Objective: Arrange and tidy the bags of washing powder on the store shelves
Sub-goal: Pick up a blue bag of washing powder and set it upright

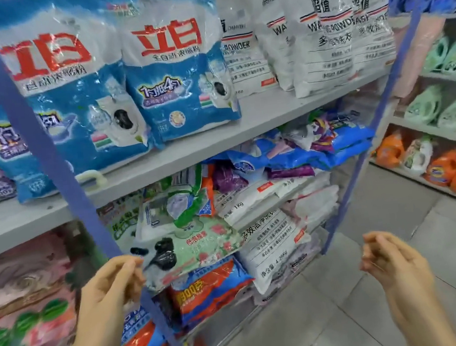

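While the pale green plastic bag of washing powder (189,240) lies askew atop the heap under the grey shelf board (217,142), its near corner is pinched by the left hand (114,282); the right hand (393,259) is held loosely curled, empty. Both sides should be supported before squaring.

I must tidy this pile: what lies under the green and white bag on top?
An orange and blue bag lies under the green and white bag; only its front shows. The rest, further back, is covered.

Blue-and-white bags (178,73) with red lettering, white bags (319,34), orange jugs (445,168), green jugs (424,106).
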{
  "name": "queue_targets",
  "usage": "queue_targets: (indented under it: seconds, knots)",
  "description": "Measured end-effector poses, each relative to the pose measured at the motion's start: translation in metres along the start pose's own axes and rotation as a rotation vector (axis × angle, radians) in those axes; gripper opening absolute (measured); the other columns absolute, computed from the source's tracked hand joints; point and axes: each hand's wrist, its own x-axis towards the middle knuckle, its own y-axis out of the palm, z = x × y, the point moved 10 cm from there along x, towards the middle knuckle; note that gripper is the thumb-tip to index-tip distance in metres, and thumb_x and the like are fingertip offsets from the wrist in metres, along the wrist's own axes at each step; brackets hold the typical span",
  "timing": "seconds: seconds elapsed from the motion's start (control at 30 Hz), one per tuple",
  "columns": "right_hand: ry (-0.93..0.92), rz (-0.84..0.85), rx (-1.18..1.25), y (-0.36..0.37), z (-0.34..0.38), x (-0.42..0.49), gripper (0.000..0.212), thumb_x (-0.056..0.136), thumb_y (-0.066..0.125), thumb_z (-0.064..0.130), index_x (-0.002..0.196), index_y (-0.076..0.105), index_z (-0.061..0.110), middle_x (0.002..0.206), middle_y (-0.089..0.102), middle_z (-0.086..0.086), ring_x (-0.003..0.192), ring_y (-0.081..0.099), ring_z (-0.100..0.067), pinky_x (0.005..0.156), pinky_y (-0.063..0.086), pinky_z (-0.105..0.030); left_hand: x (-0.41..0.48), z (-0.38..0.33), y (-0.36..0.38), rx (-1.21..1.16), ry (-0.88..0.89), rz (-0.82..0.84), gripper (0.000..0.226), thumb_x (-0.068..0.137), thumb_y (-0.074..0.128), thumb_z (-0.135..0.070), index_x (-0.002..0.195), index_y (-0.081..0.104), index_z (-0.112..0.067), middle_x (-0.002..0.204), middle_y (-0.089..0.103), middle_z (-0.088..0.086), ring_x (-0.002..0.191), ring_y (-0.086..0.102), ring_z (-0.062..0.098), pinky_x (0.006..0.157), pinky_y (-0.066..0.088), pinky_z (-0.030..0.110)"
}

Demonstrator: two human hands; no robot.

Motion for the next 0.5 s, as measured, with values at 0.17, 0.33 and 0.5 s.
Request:
queue_targets:
  seconds: [0.17, 0.33, 0.5]
  knots:
    - [-0.035, 0.163, -0.075, 0.057, -0.008, 0.08, 0.028, 0.097, 0.045, 0.006, 0.076, 0.063, 0.011, 0.051, 0.058, 0.009, 0.047, 0.052, 0.0, 0.047, 0.047, -0.012, 0.022, 0.012, 0.006, -0.014, -0.05, -0.134, 0.023, 0.094, 0.053, -0.014, 0.08, 0.071, -0.012, 0.061, 0.063, 0.0, 0.053, 0.053, 0.011, 0.045, 0.045, 0.017]
    - [-0.12, 0.411, -0.289, 0.142, -0.018, 0.152, 0.022, 0.095, 0.052, 0.015, 0.078, 0.065, 0.02, 0.062, 0.063, 0.008, 0.057, 0.055, -0.004, 0.055, 0.046, -0.017, 0.023, 0.016, 0.023, -0.003, -0.043, -0.305, 0.026, 0.093, 0.054, -0.011, 0.075, 0.072, -0.016, 0.059, 0.061, -0.002, 0.053, 0.052, 0.008, 0.048, 0.045, 0.014]
    - [-0.458, 0.646, -0.74, 0.264, -0.012, 0.188, 0.02, 0.094, 0.052, 0.017, 0.104, 0.062, 0.003, 0.086, 0.063, -0.01, 0.081, 0.061, -0.03, 0.071, 0.041, -0.031, 0.014, 0.013, 0.049, 0.015, -0.053, -0.418, 0.02, 0.093, 0.052, -0.007, 0.081, 0.068, -0.008, 0.058, 0.062, 0.0, 0.052, 0.054, 0.006, 0.049, 0.045, 0.013]
